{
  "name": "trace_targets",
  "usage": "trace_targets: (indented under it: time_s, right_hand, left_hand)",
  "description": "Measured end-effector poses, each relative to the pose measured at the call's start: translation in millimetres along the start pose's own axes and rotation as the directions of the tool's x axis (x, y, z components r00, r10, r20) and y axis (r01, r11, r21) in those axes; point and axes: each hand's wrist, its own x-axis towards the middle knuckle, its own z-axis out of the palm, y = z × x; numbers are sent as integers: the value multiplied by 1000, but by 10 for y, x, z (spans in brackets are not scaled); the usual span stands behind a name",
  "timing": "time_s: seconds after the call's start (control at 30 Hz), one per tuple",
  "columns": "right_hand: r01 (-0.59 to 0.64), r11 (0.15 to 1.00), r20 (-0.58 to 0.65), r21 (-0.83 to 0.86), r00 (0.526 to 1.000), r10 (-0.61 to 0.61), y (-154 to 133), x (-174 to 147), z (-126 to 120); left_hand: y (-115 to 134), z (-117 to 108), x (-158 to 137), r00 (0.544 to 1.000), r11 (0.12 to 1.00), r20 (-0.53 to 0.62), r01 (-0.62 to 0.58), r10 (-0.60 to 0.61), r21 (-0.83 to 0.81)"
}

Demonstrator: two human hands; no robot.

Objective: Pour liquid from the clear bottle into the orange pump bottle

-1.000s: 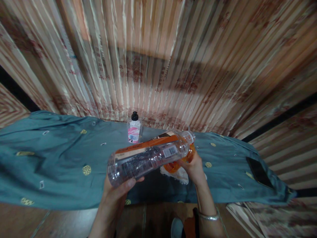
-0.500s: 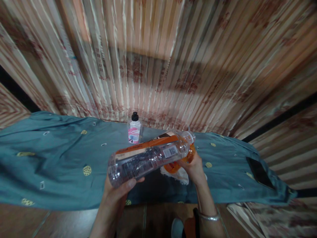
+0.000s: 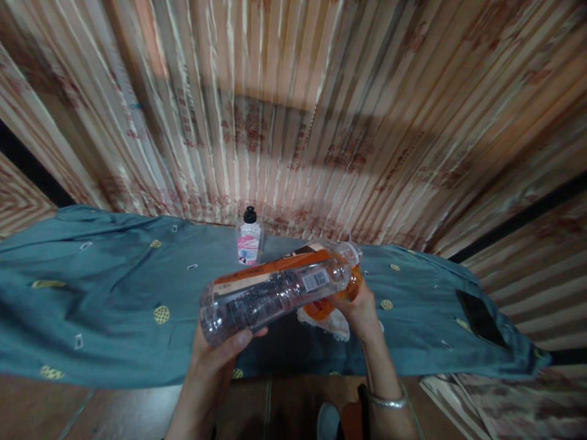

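Note:
My left hand [image 3: 220, 354] is wrapped round the base of a large clear plastic bottle [image 3: 279, 293] with an orange and beige label. The bottle lies tilted, its open neck up to the right, and it looks drained. Behind that neck, my right hand [image 3: 360, 308] grips a bottle of orange liquid [image 3: 321, 310], partly hidden by the clear one. Whether the two mouths touch I cannot tell. Under the orange bottle lies a white cloth [image 3: 337, 326] with a frayed edge. A small white and pink bottle [image 3: 248, 243] with a black cap stands upright behind them.
A blue-green patterned cloth [image 3: 119, 293] covers the table. A dark phone-like slab [image 3: 480, 318] lies near its right end. Striped, pleated curtains [image 3: 275, 122] hang right behind the table. Below the front edge are floor tiles [image 3: 123, 415].

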Motion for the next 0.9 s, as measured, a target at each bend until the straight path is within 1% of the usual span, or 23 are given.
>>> trace_targets:
  time_s: [0.33,0.47,0.6,0.73,0.9]
  right_hand:
    - [21,1000,1,-7,1000,-21,28,-1,-4]
    - [33,999,-13,-39,999,-33,24,2,-7]
    - [40,999,-15,-24,999,-41,21,-4,1]
    - [69,996,-25,-57,997,-70,35,-2,3]
    - [78,992,-51,-103,995,-84,66,13,-10]
  left_hand:
    - [7,-6,2,1000,1000,22,-7,7,11]
    - [11,-5,-6,1000,1000,-2,-6,6,10]
    - [15,-2,-9,1000,1000,-6,3,-2,13]
    - [23,-3,-2,1000,1000,-19,22,-21,21]
    - [46,-7,6,1000,998,-7,4,-4,57]
